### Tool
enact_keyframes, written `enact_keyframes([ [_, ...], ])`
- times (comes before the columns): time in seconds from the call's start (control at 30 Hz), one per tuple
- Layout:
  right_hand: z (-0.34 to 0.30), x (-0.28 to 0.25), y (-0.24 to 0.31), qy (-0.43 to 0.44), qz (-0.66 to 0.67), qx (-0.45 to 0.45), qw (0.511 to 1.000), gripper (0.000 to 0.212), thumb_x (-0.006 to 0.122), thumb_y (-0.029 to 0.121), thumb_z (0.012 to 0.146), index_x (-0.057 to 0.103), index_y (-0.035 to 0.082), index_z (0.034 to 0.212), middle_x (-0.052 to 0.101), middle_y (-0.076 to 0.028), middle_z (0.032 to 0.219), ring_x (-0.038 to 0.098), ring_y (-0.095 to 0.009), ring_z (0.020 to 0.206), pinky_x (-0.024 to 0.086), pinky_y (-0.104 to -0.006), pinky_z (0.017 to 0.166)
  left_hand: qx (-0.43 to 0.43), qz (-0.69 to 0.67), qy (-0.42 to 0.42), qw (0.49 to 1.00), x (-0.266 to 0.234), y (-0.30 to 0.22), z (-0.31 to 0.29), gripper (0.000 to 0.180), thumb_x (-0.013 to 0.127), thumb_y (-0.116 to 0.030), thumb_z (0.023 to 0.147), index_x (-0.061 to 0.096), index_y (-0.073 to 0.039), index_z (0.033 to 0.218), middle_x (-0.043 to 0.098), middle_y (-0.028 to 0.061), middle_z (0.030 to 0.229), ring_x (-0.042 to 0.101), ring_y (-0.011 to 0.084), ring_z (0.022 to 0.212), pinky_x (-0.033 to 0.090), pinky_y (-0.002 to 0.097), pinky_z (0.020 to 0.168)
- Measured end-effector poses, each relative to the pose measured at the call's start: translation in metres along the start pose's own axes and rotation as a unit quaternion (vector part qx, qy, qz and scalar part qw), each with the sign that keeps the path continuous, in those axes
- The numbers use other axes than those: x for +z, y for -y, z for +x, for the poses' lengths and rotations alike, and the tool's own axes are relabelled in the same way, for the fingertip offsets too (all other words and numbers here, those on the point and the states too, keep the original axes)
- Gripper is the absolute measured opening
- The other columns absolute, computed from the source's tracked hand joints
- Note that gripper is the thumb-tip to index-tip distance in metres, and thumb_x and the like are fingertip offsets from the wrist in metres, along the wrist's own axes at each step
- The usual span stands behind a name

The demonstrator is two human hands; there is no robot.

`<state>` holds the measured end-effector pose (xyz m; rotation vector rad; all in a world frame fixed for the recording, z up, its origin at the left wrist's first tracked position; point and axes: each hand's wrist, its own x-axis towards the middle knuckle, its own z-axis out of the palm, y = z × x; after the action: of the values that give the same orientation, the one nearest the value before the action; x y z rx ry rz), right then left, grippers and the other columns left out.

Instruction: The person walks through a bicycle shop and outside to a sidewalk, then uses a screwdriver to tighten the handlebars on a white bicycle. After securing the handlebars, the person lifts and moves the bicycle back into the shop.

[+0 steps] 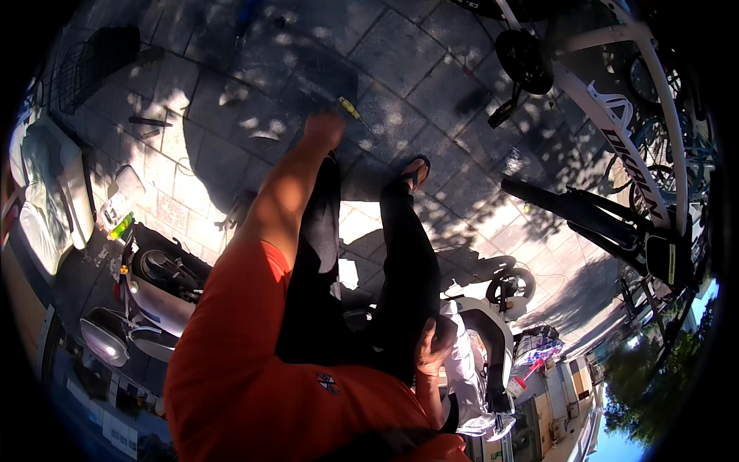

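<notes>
My left arm, in an orange sleeve, stretches out over the paving, and my left hand [326, 129] is low near the ground beyond my knee. Its fingers point away and are hidden, so their grip cannot be made out. Just beyond that hand lies a screwdriver [348, 105] with a yellow handle, its thin shaft pointing to the near right. Close against my right thigh, my right hand [433, 350] is curled with the thumb up, around a dark shape that I cannot make out. My right foot, in a dark sandal [416, 174], stands on the paving.
A white bicycle frame [616, 127] stands at the right, its dark saddle [535, 196] toward me. Parked scooters stand at the left [158, 308] and near right [489, 331]. A dark wire basket [85, 73] and a dark bar [150, 122] lie at the far left.
</notes>
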<state>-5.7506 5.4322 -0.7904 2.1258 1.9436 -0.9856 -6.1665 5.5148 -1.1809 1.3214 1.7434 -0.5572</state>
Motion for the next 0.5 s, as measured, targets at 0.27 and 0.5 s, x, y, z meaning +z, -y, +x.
enact_keyframes([
  [0.27, 0.039, 0.037, -0.04, -0.043, -0.015, 0.043, 0.998, 0.019, 0.059, 0.016, 0.102, 0.06, -0.002, 0.107, 0.059, -0.015, 0.096, 0.058, -0.031, 0.087, 0.048, -0.0416, 0.081, 0.093, 0.306, 0.061, 0.946, 0.06, -0.029, 0.122, 0.028, 0.064, -0.029, 0.102, 0.075, -0.022, 0.126, 0.036, 0.0098, 0.163, 0.028, 0.0356, 0.152, 0.029, 0.064, 0.122],
  [0.5, 0.052, 0.039, -0.053, -0.091, 0.026, 0.06, 0.994, 0.027, 0.059, 0.025, 0.103, 0.06, -0.002, 0.105, 0.06, -0.016, 0.096, 0.059, -0.032, 0.089, 0.048, -0.0434, 0.082, -0.002, -0.08, 0.002, 0.997, 0.08, -0.026, 0.131, 0.033, 0.06, -0.016, 0.099, 0.07, -0.01, 0.13, 0.052, 0.0179, 0.148, 0.05, 0.043, 0.138, 0.038, 0.0581, 0.118],
])
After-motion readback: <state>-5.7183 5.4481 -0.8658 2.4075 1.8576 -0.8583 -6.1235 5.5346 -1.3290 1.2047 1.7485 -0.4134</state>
